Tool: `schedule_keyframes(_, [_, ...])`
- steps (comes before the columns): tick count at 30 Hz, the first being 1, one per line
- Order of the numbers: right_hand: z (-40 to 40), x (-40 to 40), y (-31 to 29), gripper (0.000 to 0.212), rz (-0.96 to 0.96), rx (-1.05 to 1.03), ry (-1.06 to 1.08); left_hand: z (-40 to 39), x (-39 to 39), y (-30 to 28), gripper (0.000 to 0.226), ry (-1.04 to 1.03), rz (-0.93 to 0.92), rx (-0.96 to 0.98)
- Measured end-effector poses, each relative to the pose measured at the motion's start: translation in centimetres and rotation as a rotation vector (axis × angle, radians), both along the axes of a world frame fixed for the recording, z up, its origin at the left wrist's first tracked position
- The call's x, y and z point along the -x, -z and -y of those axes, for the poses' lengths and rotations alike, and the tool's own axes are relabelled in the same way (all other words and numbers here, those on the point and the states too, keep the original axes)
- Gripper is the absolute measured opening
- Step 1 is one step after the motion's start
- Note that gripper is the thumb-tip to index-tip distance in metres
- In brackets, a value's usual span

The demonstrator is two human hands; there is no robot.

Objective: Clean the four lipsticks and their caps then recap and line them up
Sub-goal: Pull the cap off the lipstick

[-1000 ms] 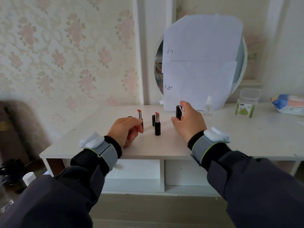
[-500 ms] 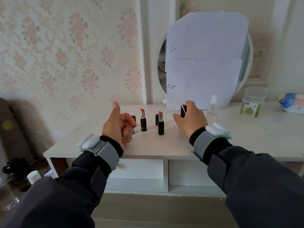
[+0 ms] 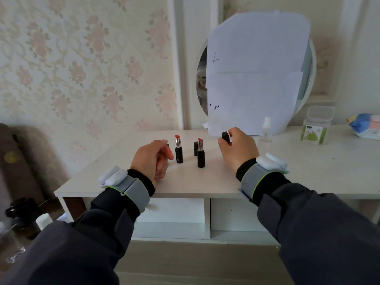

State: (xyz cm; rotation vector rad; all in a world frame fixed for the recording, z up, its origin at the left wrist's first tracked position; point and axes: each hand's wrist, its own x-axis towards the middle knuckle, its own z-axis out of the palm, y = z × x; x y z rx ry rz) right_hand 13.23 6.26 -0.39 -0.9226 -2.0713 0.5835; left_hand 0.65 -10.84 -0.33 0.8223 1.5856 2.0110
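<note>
While the right hand (image 3: 238, 151) pinches a small black lipstick piece (image 3: 225, 137) between thumb and fingers, holding it up just above the white wooden table (image 3: 308, 171), the left hand (image 3: 151, 161) rests on the table with its fingers curled in — I cannot tell if it holds anything. Two open lipsticks stand up straight on the table between the two hands. One is a black tube with a silver neck and a red tip (image 3: 178, 150), just beside the left hand's fingertips. The other open lipstick (image 3: 200, 153) looks the same and stands a bit nearer to the right hand. One small black cap (image 3: 195, 148) stands right behind that second lipstick. Another dark bit (image 3: 168, 145) peeks out behind the left hand, too hidden to tell what it is. At the back of the table a round white mirror (image 3: 308, 79) leans on the wall, mostly covered by two white paper sheets (image 3: 255, 79). One small clear spray bottle (image 3: 266, 130) stands near the right hand. Farther right sit one clear plastic box with a green label (image 3: 316, 126) and one blue pack of wipes (image 3: 366, 126) — both well apart from the lipsticks. Each wrist wears one grey band.
</note>
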Motion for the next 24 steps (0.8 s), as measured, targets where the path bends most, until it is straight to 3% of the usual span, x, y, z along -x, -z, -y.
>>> schedule_keyframes(13, [2.2, -1.1, -0.2, 0.033, -0.184, -0.125, -0.053, -0.3, -1.8, 0.2, 0.046, 0.006, -0.105, -0.04])
schedule_keyframes(17, [2.7, -1.2, -0.1, 0.028, -0.234, -0.158, -0.136, -1.0, -3.6, 0.5, 0.04, 0.007, -0.287, 0.045])
schedule_keyframes(21, [2.8, -1.0, 0.1, 0.018, -0.234, -0.205, -0.218, -1.7, -4.3, 0.7, 0.017, -0.003, -0.449, 0.156])
schedule_keyframes(24, [3.1, -1.0, 0.0, 0.034, -0.232, -0.208, -0.259, -1.7, -4.1, 0.8, 0.011, 0.017, -0.51, 0.193])
